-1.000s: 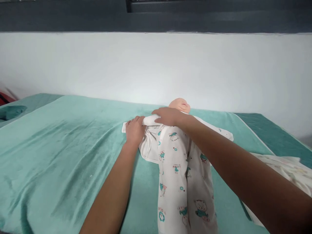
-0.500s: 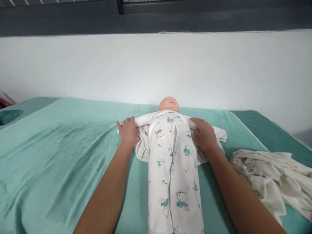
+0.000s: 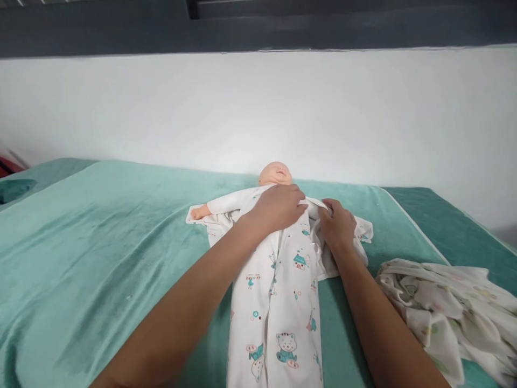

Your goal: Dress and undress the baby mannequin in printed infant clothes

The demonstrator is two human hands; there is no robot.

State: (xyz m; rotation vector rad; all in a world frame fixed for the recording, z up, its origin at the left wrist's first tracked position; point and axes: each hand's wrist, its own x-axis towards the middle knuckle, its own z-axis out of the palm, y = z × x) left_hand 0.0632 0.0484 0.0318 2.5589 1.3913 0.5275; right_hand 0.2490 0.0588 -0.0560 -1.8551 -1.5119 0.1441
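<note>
A baby doll [image 3: 276,173] lies on its back, head toward the wall, in a white romper [image 3: 287,323] with teal and pink animal prints. A second white printed garment [image 3: 365,230] is spread beneath its arms and back. My left hand [image 3: 280,207] reaches across the doll's chest, its fingers curled on the romper near the shoulder at image right. At that same side my right hand [image 3: 339,225] is closed on the white sleeve, thumb and fingers by the doll's arm, which is hidden. The doll's other hand [image 3: 201,212] shows at the sleeve end on the left.
A crumpled white floral cloth [image 3: 440,307] lies to the right of my right forearm. Green sheeting [image 3: 121,253] with some wrinkles covers the bed. Beyond it stands a white wall [image 3: 202,108] with a dark ledge [image 3: 283,27] above. Something red [image 3: 7,166] shows at the far left edge.
My left hand has left the doll's arm on the left and moved right onto its chest. My right hand has stayed near the other arm, where the fabric is now lifted.
</note>
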